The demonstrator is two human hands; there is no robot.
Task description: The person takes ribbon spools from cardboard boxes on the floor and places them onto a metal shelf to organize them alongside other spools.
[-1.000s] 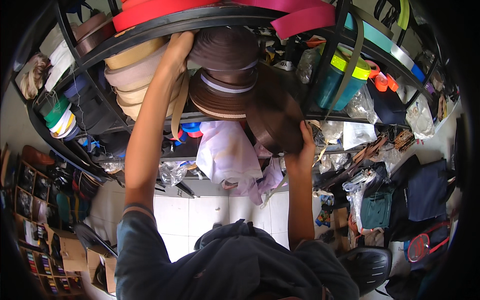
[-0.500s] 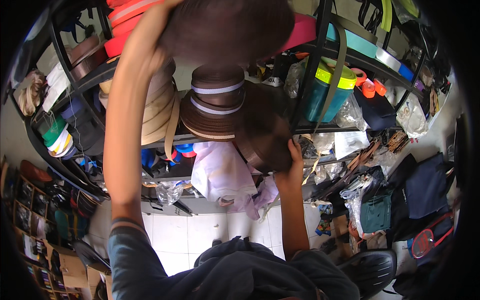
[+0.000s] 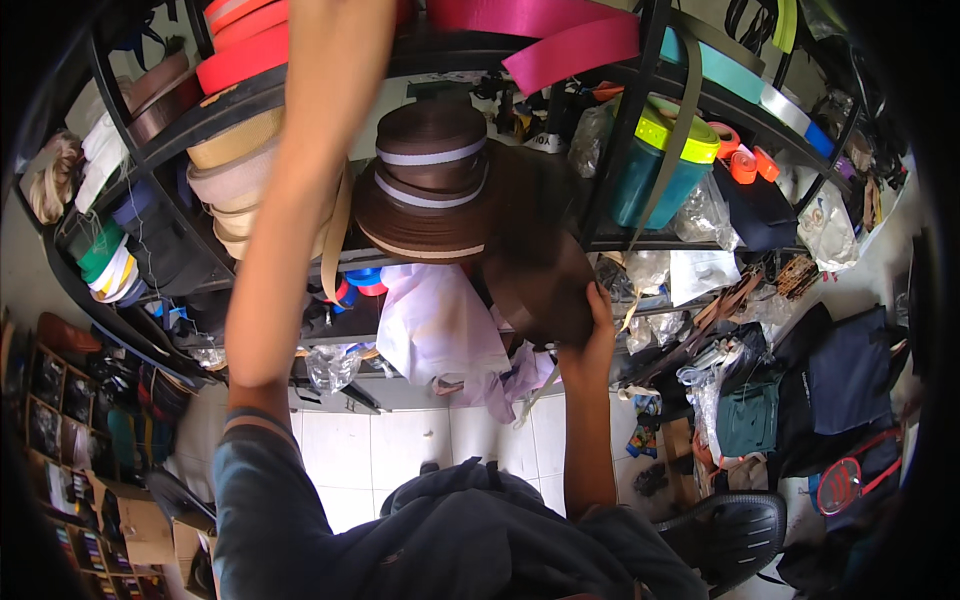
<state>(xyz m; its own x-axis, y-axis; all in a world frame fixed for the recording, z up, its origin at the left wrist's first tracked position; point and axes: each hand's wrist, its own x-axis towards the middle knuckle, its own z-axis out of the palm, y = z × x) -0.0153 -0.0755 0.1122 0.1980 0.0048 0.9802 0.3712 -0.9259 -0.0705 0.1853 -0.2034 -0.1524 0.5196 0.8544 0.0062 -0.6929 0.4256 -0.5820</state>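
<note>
Shelving (image 3: 450, 60) is carrying a brown stack (image 3: 425, 228); right of it, your half-curled right fingers (image 3: 600, 310) are gripping, apparently steadying, a dark roll (image 3: 545, 295), probably needing firm support next; left fingers are escaping view.

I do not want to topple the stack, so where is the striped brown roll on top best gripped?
Grip the striped brown roll probably by its round side, from the front left: it lies flat with that side exposed, while the right hand and tilted brown roll occupy the front right.
</note>
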